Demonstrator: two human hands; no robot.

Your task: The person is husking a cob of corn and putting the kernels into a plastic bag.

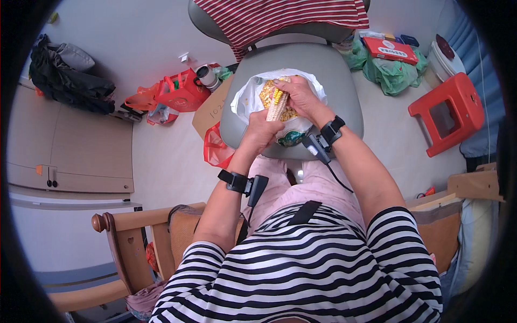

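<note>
A corn cob [277, 105] is held between my two hands above an open white plastic bag [247, 93]. Most of the cob's visible side is bare and pale, with a patch of yellow kernels left near its upper half. My left hand [261, 130] grips the lower end. Around the upper end is my right hand [302, 93], its thumb lying on the cob. Loose yellow kernels [289, 114] fill part of the bag beneath. The bag rests on the grey seat of a chair [343, 76] in front of my knees.
A red-and-white striped cloth [295, 16] drapes the chair's back. Left of the seat are a cardboard piece [210, 115] and red bags [185, 91]. To the right stand a red plastic stool [452, 115] and green bags [389, 74] under a red box [389, 50]. Wristbands with cabled devices circle both forearms.
</note>
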